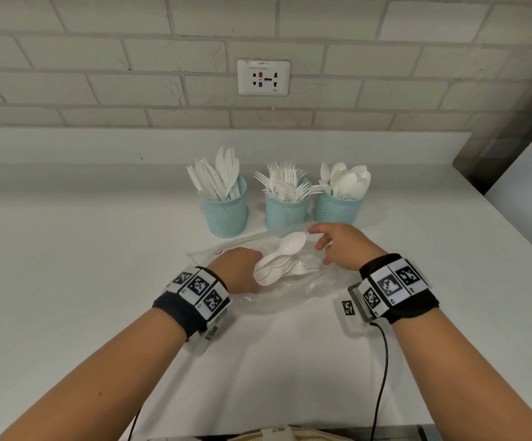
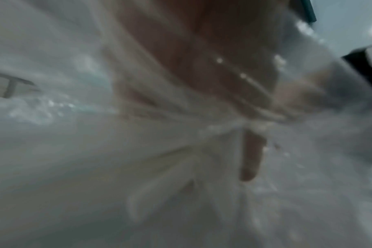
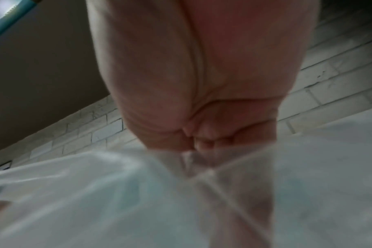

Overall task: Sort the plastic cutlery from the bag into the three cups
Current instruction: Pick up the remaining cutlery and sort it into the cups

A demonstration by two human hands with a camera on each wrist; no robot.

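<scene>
1. Spoons (image 1: 277,262): white plastic, glossy, bunched; gripped in the left hand (image 1: 237,268) over the bag (image 1: 293,291).
2. Bag: clear, crumpled, flat on the white tabletop (image 1: 67,265); a few forks (image 1: 304,268) inside.
3. Right hand (image 1: 342,246): fingers pinch the bag's film.
4. Three cups (image 1: 285,214): teal mesh, holding knives, forks, spoons, left to right.
5. Wall socket (image 1: 263,77): label unreadable.

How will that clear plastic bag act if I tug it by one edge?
The clear plastic bag looks thin and crumpled, so it would probably flop and stretch rather than lift flat. The forks lying in it would likely slide. It seems very light, so it may drag across the counter.
</scene>
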